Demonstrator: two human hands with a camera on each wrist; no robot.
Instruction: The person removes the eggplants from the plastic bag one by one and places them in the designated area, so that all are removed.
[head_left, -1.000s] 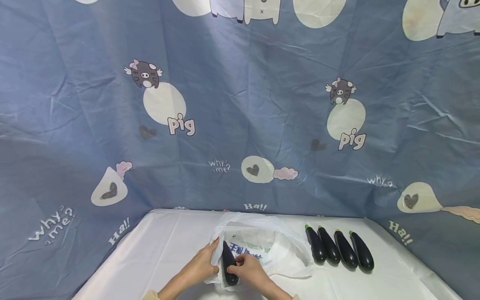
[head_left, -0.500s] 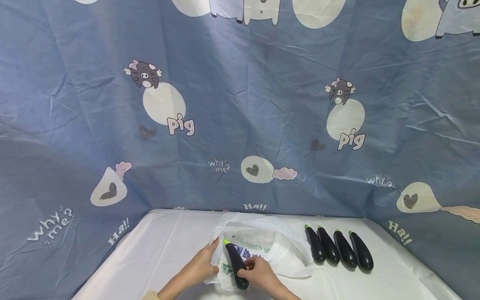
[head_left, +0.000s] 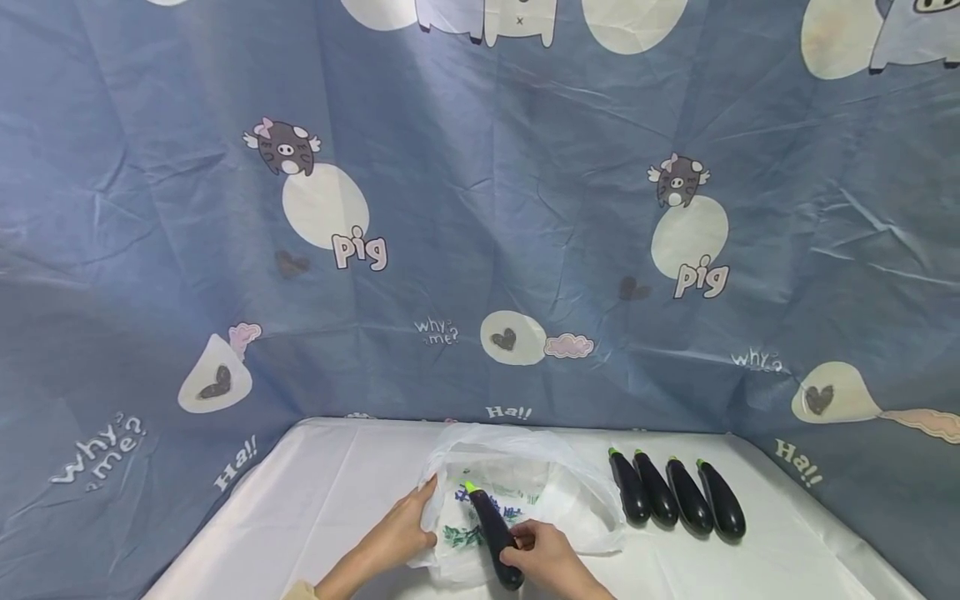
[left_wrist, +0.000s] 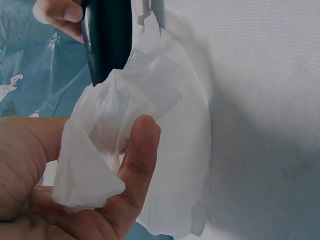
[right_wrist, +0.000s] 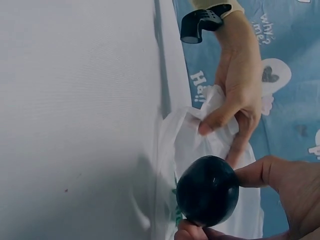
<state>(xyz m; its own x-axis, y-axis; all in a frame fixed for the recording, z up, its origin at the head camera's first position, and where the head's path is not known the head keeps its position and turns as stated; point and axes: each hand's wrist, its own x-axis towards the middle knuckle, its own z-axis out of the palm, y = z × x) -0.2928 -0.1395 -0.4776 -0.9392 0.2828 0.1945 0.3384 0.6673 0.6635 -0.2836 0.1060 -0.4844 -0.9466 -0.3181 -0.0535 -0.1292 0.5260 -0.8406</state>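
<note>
My right hand (head_left: pixel 542 557) grips the thick end of a dark purple eggplant (head_left: pixel 493 532) with a green stem, lying tilted over the white plastic bag (head_left: pixel 525 492) at the table's front centre. The right wrist view shows the eggplant's round end (right_wrist: pixel 207 190) pinched between thumb and fingers. On the bag's left edge my left hand (head_left: pixel 401 525) pinches the plastic; the left wrist view shows bunched bag film (left_wrist: pixel 135 135) between thumb and fingers, with the eggplant (left_wrist: pixel 107 37) beyond it.
A row of several eggplants (head_left: pixel 677 496) lies side by side to the right of the bag on the white tablecloth (head_left: pixel 315 492). A blue cartoon-printed cloth (head_left: pixel 480 208) hangs behind and around the table.
The right hand has drawn the eggplant toward me and to the right, so its green stem now shows outside the bag's mouth. The left hand keeps its hold on the bag.
</note>
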